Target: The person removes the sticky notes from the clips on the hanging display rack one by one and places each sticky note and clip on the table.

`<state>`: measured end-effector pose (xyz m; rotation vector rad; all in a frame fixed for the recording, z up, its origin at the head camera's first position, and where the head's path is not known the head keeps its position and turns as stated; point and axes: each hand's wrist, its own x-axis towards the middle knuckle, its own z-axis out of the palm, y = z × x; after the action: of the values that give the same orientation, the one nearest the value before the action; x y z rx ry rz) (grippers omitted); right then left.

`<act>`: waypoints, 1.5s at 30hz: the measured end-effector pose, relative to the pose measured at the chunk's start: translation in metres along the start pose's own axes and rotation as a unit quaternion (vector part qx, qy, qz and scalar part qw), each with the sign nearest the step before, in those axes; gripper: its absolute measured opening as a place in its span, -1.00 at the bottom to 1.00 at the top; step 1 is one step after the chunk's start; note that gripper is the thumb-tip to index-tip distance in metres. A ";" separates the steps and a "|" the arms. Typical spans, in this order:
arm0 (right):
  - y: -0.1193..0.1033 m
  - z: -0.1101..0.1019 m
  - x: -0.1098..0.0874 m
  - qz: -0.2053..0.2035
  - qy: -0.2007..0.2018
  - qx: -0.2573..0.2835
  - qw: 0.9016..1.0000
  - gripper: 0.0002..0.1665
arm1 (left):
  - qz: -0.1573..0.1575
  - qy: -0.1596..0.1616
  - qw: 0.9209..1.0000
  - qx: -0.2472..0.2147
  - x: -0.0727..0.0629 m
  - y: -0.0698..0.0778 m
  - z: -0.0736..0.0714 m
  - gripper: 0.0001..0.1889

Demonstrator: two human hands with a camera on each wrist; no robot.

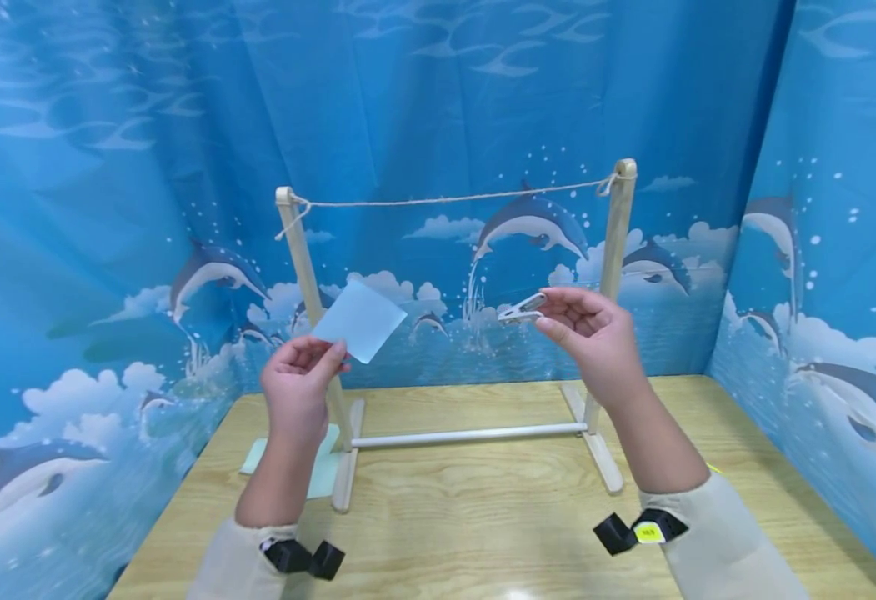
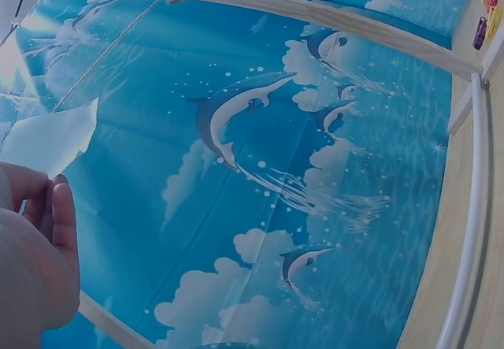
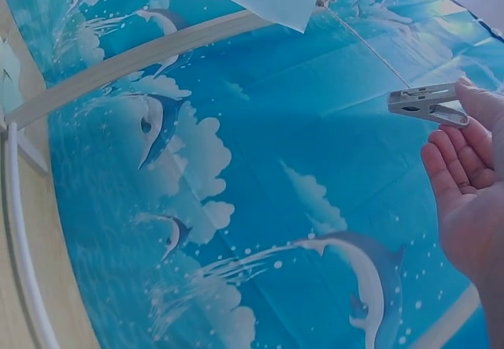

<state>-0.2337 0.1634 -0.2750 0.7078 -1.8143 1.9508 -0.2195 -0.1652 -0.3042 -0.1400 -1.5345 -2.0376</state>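
My left hand (image 1: 302,371) pinches the lower left corner of a light blue square of paper (image 1: 362,321), held up in front of the left post. In the left wrist view the paper (image 2: 55,140) stands up from the fingertips. Between thumb and fingers, my right hand (image 1: 591,333) pinches a white clothespin (image 1: 522,309), its tip pointing left. The right wrist view shows the clothespin (image 3: 429,103) by its handle ends in the fingers. Above both hands a thin string (image 1: 453,200) runs between two wooden posts; neither paper nor clothespin touches it in the head view.
Wooden posts (image 1: 618,225) stand on feet joined by a white rod (image 1: 468,435). Pale green paper sheets (image 1: 325,471) lie by the left foot on the wooden table (image 1: 468,525). Colored clips (image 2: 494,10) lie at the right in the left wrist view. A dolphin-print curtain (image 1: 422,100) hangs behind.
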 end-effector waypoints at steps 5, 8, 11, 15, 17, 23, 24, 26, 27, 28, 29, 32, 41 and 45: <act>0.006 -0.011 -0.013 0.010 0.014 0.004 1.000 -0.65 | -0.027 0.011 1.000 0.012 -0.004 -0.001 -0.003 -0.77; 0.009 -0.017 -0.021 0.020 0.022 -0.001 1.000 -0.65 | -0.033 0.012 0.999 0.008 -0.006 -0.004 -0.004 -0.79; 0.012 -0.022 -0.027 0.030 0.032 -0.004 0.999 -0.66 | -0.031 0.009 0.999 -0.003 -0.008 -0.007 -0.005 -0.83; 0.016 -0.027 -0.037 0.033 0.048 -0.007 0.998 -0.69 | -0.037 0.007 0.999 -0.007 -0.011 -0.011 -0.007 -0.86; 0.019 -0.029 -0.042 0.030 0.054 -0.003 0.998 -0.69 | -0.049 0.013 0.999 -0.001 -0.012 -0.013 -0.010 -0.86; 0.027 -0.039 -0.056 0.033 0.076 0.035 0.996 -0.68 | -0.075 0.033 0.996 0.018 -0.019 -0.021 -0.019 -0.88; 0.029 -0.041 -0.058 0.036 0.082 0.038 0.995 -0.68 | -0.078 0.035 0.996 0.017 -0.020 -0.022 -0.021 -0.88; 0.031 -0.044 -0.062 0.042 0.092 0.037 0.994 -0.68 | -0.085 0.038 0.995 0.020 -0.022 -0.025 -0.024 -0.87; 0.032 -0.046 -0.063 0.045 0.099 0.037 0.993 -0.68 | -0.086 0.040 0.995 0.020 -0.023 -0.027 -0.025 -0.87; 0.034 -0.048 -0.065 0.047 0.104 0.037 0.993 -0.68 | -0.087 0.041 0.995 0.020 -0.024 -0.029 -0.027 -0.86; 0.035 -0.049 -0.067 0.049 0.111 0.036 0.992 -0.69 | -0.088 0.044 0.995 0.019 -0.025 -0.030 -0.028 -0.86; 0.039 -0.054 -0.072 0.050 0.125 0.044 0.990 -0.69 | -0.083 0.050 0.995 0.015 -0.028 -0.034 -0.032 -0.87; 0.054 -0.068 -0.090 0.018 0.121 0.112 0.986 -0.63 | -0.096 0.073 0.993 -0.003 -0.037 -0.045 -0.044 -0.85; 0.060 -0.072 -0.097 -0.003 0.123 0.149 0.981 -0.65 | -0.100 0.085 0.991 -0.022 -0.039 -0.050 -0.050 -0.85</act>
<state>-0.1987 0.2351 -0.3837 0.5290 -1.3911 2.2223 -0.1999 -0.1871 -0.3793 0.1745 -1.4463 -2.1775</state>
